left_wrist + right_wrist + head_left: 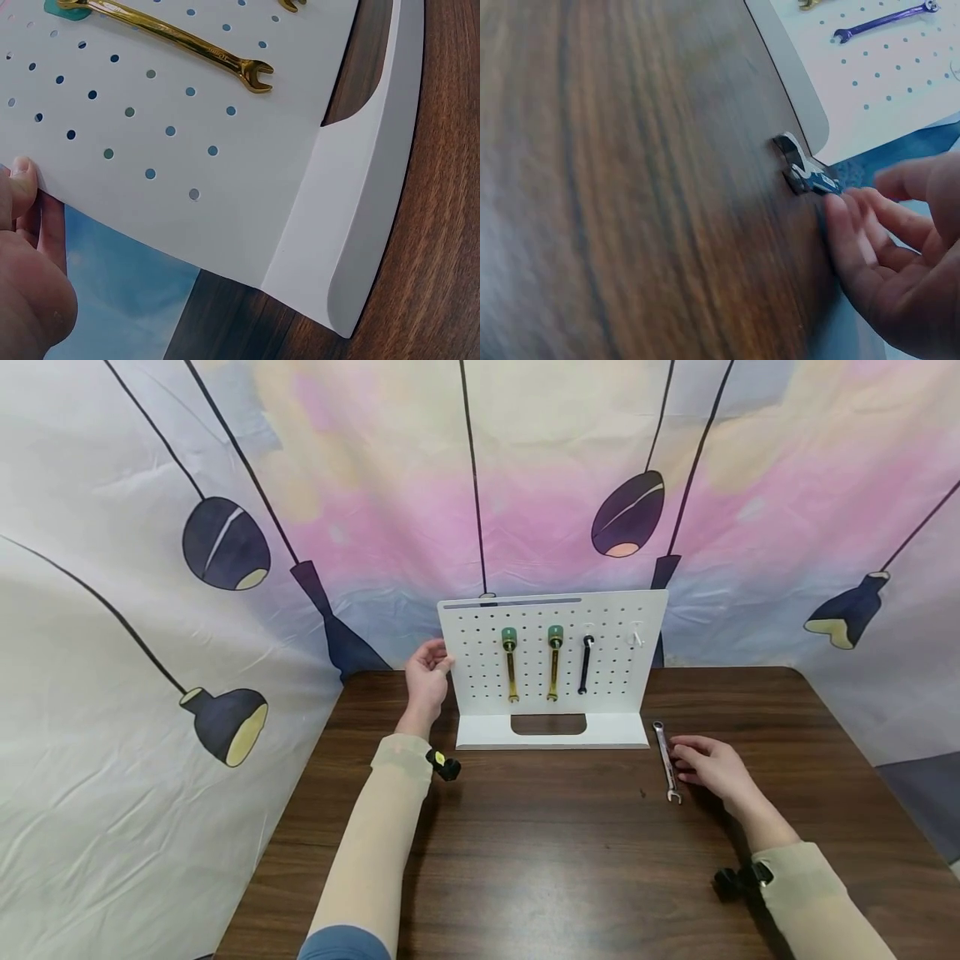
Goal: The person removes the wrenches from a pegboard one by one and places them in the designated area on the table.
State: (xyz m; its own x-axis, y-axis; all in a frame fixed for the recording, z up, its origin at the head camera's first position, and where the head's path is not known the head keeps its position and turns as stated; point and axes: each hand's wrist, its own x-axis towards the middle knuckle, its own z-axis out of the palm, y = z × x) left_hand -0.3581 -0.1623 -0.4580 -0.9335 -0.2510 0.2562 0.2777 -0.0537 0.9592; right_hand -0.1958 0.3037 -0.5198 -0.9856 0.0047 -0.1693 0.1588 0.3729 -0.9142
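My left hand (pixel 427 681) grips the left edge of a white pegboard (pixel 480 693), with the thumb on its front face and fingers behind. A silver combination wrench (pixel 665 762) lies on the wooden table to the right of the board's base, its open end toward me. Beside it is my right hand (pixel 708 766), fingers loosely bent and fingertips right at the wrench's shaft. In the right wrist view the wrench (pixel 810 174) reaches out past those fingertips. Two gold wrenches hang on the board, the left gold wrench (pixel 180 37) nearest my left hand.
A dark wrench (pixel 586 664) hangs right of the gold ones, shown purplish in the right wrist view. Farther right on the board is a bare hook (pixel 637 637). The brown table (pixel 525 843) extends in front, and a lamp-patterned cloth (pixel 390 485) hangs behind.
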